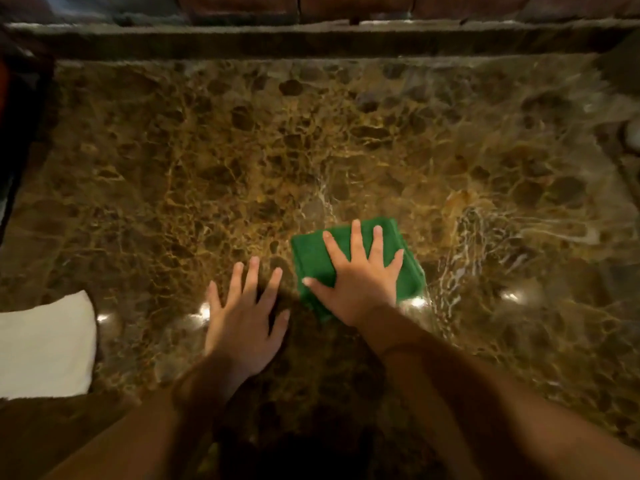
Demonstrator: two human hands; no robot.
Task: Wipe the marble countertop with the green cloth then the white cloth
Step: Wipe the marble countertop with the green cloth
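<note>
A folded green cloth [313, 258] lies flat on the brown marble countertop [242, 150], a little right of centre near the front. My right hand [360, 271] presses down on it with fingers spread, covering most of its middle. My left hand [244, 317] rests just left of the cloth, palm down on the bare marble, fingers apart and holding nothing. A white cloth [45, 344] lies at the left edge near the front, apart from both hands.
A raised stone ledge [311, 39] runs along the back of the countertop. A dark object [20, 109] stands at the far left edge. A pale rounded thing [632, 133] shows at the right edge. Wet streaks [478, 230] gleam right of the green cloth.
</note>
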